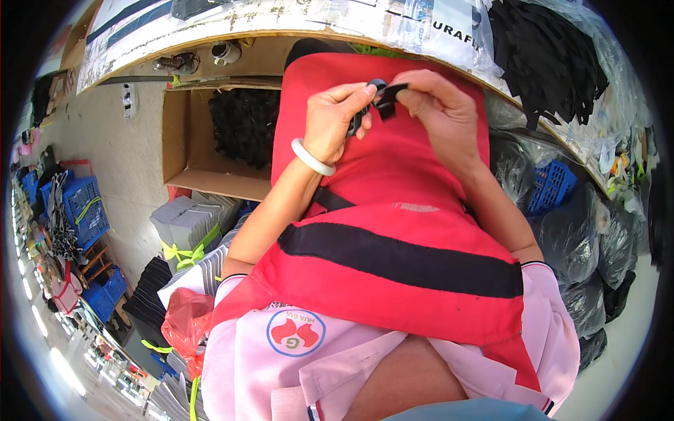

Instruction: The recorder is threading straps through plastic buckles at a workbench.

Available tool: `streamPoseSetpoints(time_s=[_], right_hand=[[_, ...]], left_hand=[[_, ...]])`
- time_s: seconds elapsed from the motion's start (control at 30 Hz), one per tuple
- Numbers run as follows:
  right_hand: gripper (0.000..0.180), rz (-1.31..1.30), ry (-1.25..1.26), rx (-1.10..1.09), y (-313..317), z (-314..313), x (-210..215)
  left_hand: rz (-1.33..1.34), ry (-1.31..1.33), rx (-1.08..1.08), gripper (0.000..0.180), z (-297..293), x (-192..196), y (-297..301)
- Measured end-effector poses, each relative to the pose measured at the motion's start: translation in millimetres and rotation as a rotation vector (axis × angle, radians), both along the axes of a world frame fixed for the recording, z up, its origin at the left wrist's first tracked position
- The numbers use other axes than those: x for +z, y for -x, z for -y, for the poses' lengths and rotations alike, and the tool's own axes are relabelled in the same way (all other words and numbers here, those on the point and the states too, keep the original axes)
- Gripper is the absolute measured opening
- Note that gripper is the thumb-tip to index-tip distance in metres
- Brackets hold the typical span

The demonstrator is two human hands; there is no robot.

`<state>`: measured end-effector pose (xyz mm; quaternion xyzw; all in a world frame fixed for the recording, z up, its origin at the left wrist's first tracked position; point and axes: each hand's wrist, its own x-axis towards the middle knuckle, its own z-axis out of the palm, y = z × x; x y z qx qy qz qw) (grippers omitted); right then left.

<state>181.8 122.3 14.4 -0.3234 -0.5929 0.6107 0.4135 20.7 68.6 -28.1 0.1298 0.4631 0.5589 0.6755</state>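
Note:
My left hand [335, 116] is closed over my red-aproned lap, gripping a dark looped piece [356, 123] whose exact kind I cannot make out. A rounded part of it shows above the thumb. Just to the right, my right hand [442, 105] pinches a short black fabric strip [387, 105] between thumb and fingertips. The strip bends downward and lies against the tip of the left thumb and the dark piece. Whether the two pieces are joined cannot be seen.
Ahead is a worn white tabletop [295, 24] with a heap of black strips [547, 63] at its right. An open cardboard box [217, 184] of black pieces stands left, near tied grey stacks [186, 223]. Plastic bags [572, 235] and a blue basket [552, 186] sit right.

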Motion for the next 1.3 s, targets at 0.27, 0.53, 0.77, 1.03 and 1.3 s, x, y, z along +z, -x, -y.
streamPoseSetpoints(time_s=[0.27, 0.53, 0.77, 1.03, 1.3], right_hand=[[0.02, 0.447, 0.368, 0.239, -14, -13, 9], [0.026, 0.556, 0.505, 0.372, -12, -22, -5], [0.018, 0.214, 0.647, 0.254, -17, -17, -16], [0.018, 0.277, 0.509, 0.368, -22, -15, -12], [0.018, 0.212, 0.591, 0.306, -16, -8, -9]], left_hand=[[-0.269, -0.137, 0.076, 0.017, 2, 3, -3], [-0.434, -0.298, -0.032, 0.016, 9, 0, 3], [-0.436, -0.371, -0.068, 0.015, 16, -2, 10], [-0.602, -0.497, -0.128, 0.018, 28, 13, 8], [-0.644, -0.548, -0.133, 0.016, 34, 16, 8]])
